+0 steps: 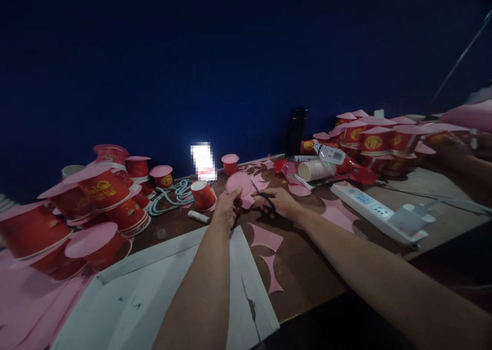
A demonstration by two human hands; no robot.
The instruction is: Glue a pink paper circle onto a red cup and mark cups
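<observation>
My left hand (227,206) pinches a pink paper disc (239,183) at its lower edge. Closed around the black handles of a pair of scissors (266,201) is my right hand (280,202), the blades pointing at the disc's right side. A bit of pink paper (246,202) hangs beneath the disc. Just left of my left hand, a red paper cup (203,196) stands mouth up. Beyond the disc, another red cup (230,168) wears a pink paper top. Pink offcuts (267,237) with curved edges lie on the brown table below my hands.
Red cups with pink tops stand stacked at left (109,186) and right (378,140). A white power strip (378,209) with a plugged-in adapter lies right. A coiled cable (169,199), glowing phone (203,161) and black bottle (296,129) line the back. Another person's hand (453,150) is far right.
</observation>
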